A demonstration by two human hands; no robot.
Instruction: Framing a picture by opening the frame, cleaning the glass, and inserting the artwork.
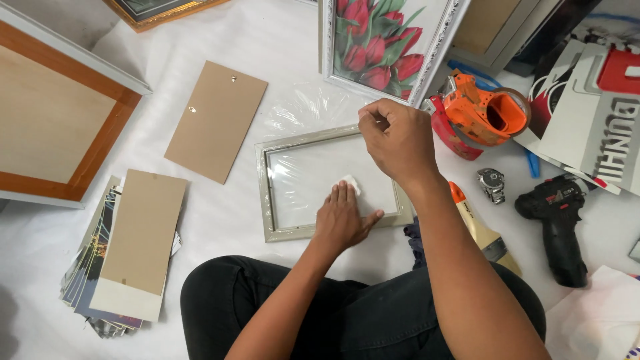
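A small silver picture frame point(265, 190) lies flat on a white sheet in front of my crossed legs, with glass in it. My left hand point(341, 220) rests flat on the glass near the frame's lower right, fingers pressing a small white wad of tissue point(351, 182). My right hand point(395, 138) is above the frame's top right corner, fingers curled and pinched at that corner's edge. Whether it grips anything there is hidden by the fingers.
A brown backing board point(216, 120) lies left of the frame. A stack of prints point(107, 267) under another board sits lower left. An orange tape dispenser point(483, 115), a brush point(481, 230), a black power tool point(559, 220) and a tulip picture point(383, 43) lie to the right.
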